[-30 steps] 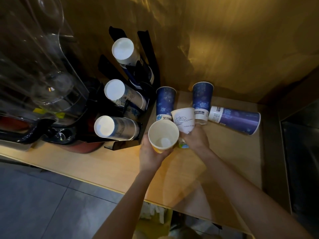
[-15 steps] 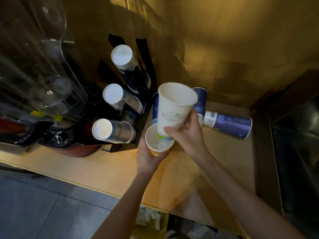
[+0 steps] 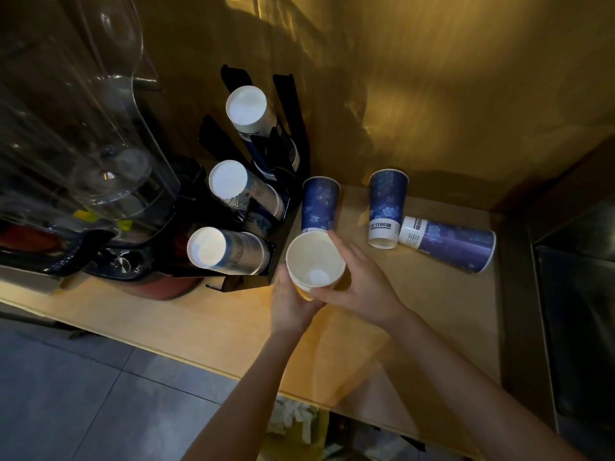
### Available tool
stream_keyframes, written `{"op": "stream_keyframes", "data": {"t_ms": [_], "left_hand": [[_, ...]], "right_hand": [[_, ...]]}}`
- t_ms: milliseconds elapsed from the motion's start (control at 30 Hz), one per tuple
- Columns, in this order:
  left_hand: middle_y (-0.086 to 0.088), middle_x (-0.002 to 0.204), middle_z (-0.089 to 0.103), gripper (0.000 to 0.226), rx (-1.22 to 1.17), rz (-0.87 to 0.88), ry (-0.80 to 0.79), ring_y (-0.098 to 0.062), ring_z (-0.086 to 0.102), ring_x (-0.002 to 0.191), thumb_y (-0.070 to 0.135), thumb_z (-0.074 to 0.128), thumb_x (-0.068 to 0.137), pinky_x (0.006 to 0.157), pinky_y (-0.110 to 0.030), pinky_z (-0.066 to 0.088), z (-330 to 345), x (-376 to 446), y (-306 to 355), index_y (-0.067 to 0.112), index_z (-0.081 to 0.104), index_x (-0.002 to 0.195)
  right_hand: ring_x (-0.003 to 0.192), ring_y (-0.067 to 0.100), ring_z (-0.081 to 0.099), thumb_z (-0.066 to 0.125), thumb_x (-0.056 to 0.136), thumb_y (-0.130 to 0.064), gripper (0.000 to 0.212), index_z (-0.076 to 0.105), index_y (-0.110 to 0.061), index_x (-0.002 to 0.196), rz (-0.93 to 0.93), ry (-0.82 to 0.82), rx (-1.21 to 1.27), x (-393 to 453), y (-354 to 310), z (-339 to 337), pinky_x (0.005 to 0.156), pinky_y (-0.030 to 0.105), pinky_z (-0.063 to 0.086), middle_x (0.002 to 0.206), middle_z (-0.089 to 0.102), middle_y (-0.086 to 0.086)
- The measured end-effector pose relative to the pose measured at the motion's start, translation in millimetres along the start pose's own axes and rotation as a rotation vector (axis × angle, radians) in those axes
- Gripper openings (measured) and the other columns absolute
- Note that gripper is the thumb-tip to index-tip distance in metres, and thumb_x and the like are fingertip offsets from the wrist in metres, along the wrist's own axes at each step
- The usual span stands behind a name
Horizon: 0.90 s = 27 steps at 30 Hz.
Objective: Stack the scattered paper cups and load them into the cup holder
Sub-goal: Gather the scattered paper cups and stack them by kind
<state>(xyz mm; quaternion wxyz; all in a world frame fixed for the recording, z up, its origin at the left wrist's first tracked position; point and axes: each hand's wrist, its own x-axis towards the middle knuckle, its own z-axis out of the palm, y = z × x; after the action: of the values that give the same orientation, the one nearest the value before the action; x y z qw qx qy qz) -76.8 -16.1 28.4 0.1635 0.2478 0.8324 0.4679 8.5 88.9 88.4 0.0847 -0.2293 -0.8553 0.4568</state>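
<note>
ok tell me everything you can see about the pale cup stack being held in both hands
The pale paper cup stack is held over the tan wooden counter, mouth up and tilted toward the camera. At least two cups are nested: a second rim edge shows just inside the wide cream rim. The inside is plain and empty with a white round bottom, and a yellow band shows low on the outside. The left hand cups its base; the right hand wraps its right side. It sits just in front of the black cup holder.
</note>
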Motion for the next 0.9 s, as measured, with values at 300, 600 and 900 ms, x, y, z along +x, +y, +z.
{"op": "stream_keyframes", "data": {"t_ms": [300, 600, 900], "left_hand": [[-0.012, 0.119, 0.054, 0.081, -0.001, -0.012, -0.007, -0.022, 0.054, 0.106, 0.018, 0.084, 0.059, 0.078, -0.027, 0.04, -1.3, -1.2, 1.7, 0.008, 0.038, 0.125], [-0.01, 0.128, 0.054, 0.087, -0.029, -0.023, 0.017, -0.02, 0.051, 0.114, 0.015, 0.084, 0.06, 0.085, -0.024, 0.037, -8.3, 6.7, 2.8, 0.013, 0.036, 0.131], [-0.003, 0.144, 0.032, 0.12, -0.056, 0.006, -0.033, -0.014, 0.033, 0.13, 0.052, 0.077, 0.052, 0.106, -0.033, 0.036, -31.7, 0.7, 44.5, 0.018, 0.007, 0.143]], "right_hand": [[0.129, 0.012, 0.035, 0.062, 0.075, -0.054, 0.086, 0.017, -0.028, 0.144, 0.023, -0.031, -0.133, -0.7, 3.9, -3.0, 0.106, 0.034, 0.037, 0.145, 0.037, -0.003], [0.123, 0.009, 0.048, 0.074, 0.072, -0.031, 0.074, 0.034, -0.033, 0.135, 0.138, -0.065, 0.278, 14.7, 6.0, -0.3, 0.106, 0.036, 0.042, 0.132, 0.051, -0.009], [0.107, 0.002, 0.052, 0.068, 0.079, -0.028, 0.058, 0.042, -0.021, 0.13, 0.204, 0.032, 0.418, 25.0, 9.5, -14.7, 0.08, 0.007, 0.043, 0.112, 0.055, -0.013]]}}
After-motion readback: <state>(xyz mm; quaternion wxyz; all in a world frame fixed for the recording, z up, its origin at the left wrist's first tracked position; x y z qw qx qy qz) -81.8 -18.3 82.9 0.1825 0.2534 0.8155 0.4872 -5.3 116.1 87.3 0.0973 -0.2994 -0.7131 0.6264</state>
